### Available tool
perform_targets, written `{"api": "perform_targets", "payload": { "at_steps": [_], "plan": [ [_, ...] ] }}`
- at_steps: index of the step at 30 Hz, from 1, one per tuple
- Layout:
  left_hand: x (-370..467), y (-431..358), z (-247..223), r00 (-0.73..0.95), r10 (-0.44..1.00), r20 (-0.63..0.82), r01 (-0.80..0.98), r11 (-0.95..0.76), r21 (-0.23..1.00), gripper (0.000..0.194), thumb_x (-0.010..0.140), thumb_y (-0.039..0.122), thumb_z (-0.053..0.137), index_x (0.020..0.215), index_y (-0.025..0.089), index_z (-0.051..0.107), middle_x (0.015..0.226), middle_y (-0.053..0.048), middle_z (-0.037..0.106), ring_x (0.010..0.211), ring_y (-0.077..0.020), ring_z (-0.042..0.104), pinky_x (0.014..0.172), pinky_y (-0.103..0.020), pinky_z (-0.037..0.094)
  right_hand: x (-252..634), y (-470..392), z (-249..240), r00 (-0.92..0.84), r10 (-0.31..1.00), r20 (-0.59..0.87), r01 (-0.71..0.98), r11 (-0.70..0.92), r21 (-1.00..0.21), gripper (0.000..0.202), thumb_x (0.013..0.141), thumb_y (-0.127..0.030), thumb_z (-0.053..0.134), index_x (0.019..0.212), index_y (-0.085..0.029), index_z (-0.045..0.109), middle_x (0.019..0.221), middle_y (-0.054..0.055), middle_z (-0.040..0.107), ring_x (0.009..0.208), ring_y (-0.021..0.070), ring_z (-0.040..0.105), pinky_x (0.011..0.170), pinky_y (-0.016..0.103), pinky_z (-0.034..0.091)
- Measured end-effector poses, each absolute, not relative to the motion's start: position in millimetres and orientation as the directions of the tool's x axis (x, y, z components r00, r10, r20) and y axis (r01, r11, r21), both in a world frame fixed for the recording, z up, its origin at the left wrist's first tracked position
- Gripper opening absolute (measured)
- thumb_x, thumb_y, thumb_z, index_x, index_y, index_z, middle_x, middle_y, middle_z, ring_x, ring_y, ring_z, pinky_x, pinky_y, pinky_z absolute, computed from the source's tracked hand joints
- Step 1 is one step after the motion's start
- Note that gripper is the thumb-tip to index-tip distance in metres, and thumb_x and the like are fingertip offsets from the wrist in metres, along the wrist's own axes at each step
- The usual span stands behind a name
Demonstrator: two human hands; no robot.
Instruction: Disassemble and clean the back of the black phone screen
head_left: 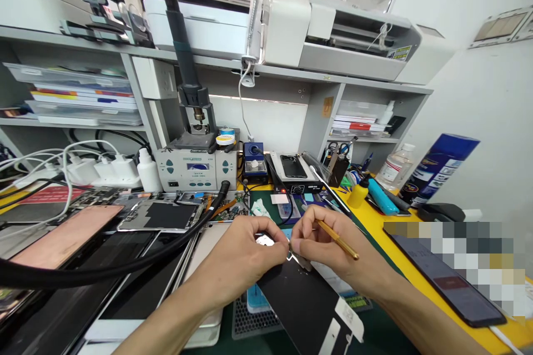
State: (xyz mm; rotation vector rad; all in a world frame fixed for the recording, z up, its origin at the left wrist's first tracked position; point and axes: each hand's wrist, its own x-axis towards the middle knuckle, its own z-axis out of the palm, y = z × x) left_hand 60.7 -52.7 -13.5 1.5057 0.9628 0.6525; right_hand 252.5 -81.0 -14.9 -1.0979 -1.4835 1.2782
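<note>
A thin black flat panel (pixel 302 299), which looks like the back of a phone screen, slants from the middle towards the bottom edge, with white strips at its near end. My left hand (pixel 250 247) is closed at the panel's far end, thumb and forefinger pinched. My right hand (pixel 325 236) meets it there, fingertips also pinched together. A slim gold-coloured tool handle (pixel 341 241) lies in the right hand, pointing back and to the right; its working tip cannot be made out. Small silvery bits show under the right fingertips. What the pinched fingertips hold is mostly hidden.
Phone screens and panels (pixel 162 216) pile up at left, crossed by a thick black hose (pixel 137 274). Behind stand a hot-air station (pixel 197 169) and a small soldering unit (pixel 255 166). A charging phone (pixel 447 277) and a blue spray can (pixel 439 169) are at right.
</note>
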Motion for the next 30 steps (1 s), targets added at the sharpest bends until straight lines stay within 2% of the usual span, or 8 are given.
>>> {"api": "perform_targets", "payload": {
  "at_steps": [6, 11, 15, 18, 21, 23, 26, 30],
  "plan": [
    [61.0, -53.2, -10.5, 0.517, 0.847, -0.125, 0.228, 0.004, 0.974, 0.011, 0.079, 0.027, 0.063, 0.075, 0.017, 0.063, 0.055, 0.006, 0.042, 0.055, -0.0105, 0.027, 0.051, -0.028, 0.016, 251.6, -80.8, -13.8, -0.236, 0.968, 0.084, 0.099, 0.110, -0.989, 0.022, 0.078, -0.014, 0.072, 0.075, -0.020, 0.051, 0.075, -0.003, 0.060, 0.062, 0.0104, 0.046, 0.055, 0.024, 0.032],
    [62.8, -51.5, -14.9, 0.483, 0.871, -0.091, 0.248, -0.037, 0.968, 0.016, 0.080, 0.032, 0.064, 0.073, 0.017, 0.064, 0.057, 0.006, 0.040, 0.056, -0.0108, 0.027, 0.052, -0.028, 0.016, 250.7, -80.9, -17.3, -0.239, 0.967, 0.088, 0.121, 0.120, -0.985, 0.022, 0.082, -0.018, 0.072, 0.076, -0.020, 0.051, 0.078, -0.002, 0.061, 0.060, 0.0096, 0.047, 0.053, 0.023, 0.033],
    [63.0, -49.3, -15.1, 0.451, 0.888, -0.084, 0.188, -0.003, 0.982, 0.016, 0.080, 0.030, 0.064, 0.070, 0.017, 0.065, 0.064, 0.003, 0.052, 0.061, -0.0116, 0.038, 0.055, -0.026, 0.023, 256.1, -77.4, -13.1, -0.211, 0.962, 0.172, 0.167, 0.209, -0.964, 0.018, 0.088, -0.029, 0.069, 0.083, -0.021, 0.054, 0.079, 0.000, 0.064, 0.066, 0.0137, 0.062, 0.060, 0.025, 0.048],
    [56.8, -44.9, -9.5, 0.365, 0.928, -0.076, 0.142, 0.025, 0.990, 0.021, 0.078, 0.034, 0.067, 0.068, 0.016, 0.067, 0.069, 0.000, 0.061, 0.064, -0.0129, 0.045, 0.057, -0.024, 0.028, 269.6, -70.5, -5.3, -0.060, 0.945, 0.321, 0.276, 0.324, -0.905, 0.024, 0.097, -0.044, 0.055, 0.094, -0.020, 0.057, 0.082, 0.004, 0.068, 0.068, 0.0188, 0.071, 0.063, 0.031, 0.058],
    [44.9, -35.7, -3.6, 0.220, 0.972, -0.080, 0.052, 0.071, 0.996, 0.020, 0.075, 0.036, 0.071, 0.070, 0.017, 0.069, 0.072, -0.001, 0.067, 0.067, -0.0136, 0.050, 0.058, -0.022, 0.034, 289.9, -61.3, 0.5, 0.062, 0.914, 0.402, 0.351, 0.357, -0.866, 0.040, 0.102, -0.053, 0.035, 0.101, -0.020, 0.057, 0.081, 0.003, 0.064, 0.060, 0.0175, 0.069, 0.055, 0.030, 0.057],
    [36.9, -28.0, -1.0, 0.101, 0.990, -0.099, -0.034, 0.103, 0.994, 0.015, 0.072, 0.033, 0.073, 0.071, 0.018, 0.071, 0.076, 0.000, 0.070, 0.070, -0.0135, 0.054, 0.057, -0.021, 0.037, 304.4, -55.0, 1.5, 0.084, 0.904, 0.420, 0.406, 0.354, -0.843, 0.044, 0.103, -0.053, 0.031, 0.098, -0.019, 0.058, 0.078, 0.002, 0.060, 0.061, 0.0171, 0.067, 0.054, 0.030, 0.055],
    [30.0, -18.6, 1.3, -0.033, 0.990, -0.138, -0.210, 0.128, 0.969, 0.010, 0.067, 0.028, 0.075, 0.069, 0.019, 0.073, 0.078, 0.001, 0.071, 0.076, -0.0145, 0.058, 0.057, -0.020, 0.043, 323.1, -46.7, -1.2, 0.038, 0.913, 0.407, 0.535, 0.326, -0.779, 0.033, 0.101, -0.046, 0.043, 0.094, -0.019, 0.061, 0.078, 0.002, 0.060, 0.067, 0.0177, 0.065, 0.057, 0.029, 0.054],
    [31.0, -15.0, 2.8, -0.069, 0.975, -0.213, -0.336, 0.179, 0.925, 0.002, 0.068, 0.021, 0.075, 0.069, 0.019, 0.074, 0.078, 0.001, 0.071, 0.082, -0.0149, 0.061, 0.058, -0.019, 0.050, 336.3, -35.8, -12.8, -0.098, 0.950, 0.296, 0.721, 0.273, -0.637, 0.014, 0.094, -0.031, 0.063, 0.095, -0.018, 0.065, 0.083, 0.001, 0.066, 0.075, 0.0171, 0.065, 0.071, 0.033, 0.055]
  ]
}}
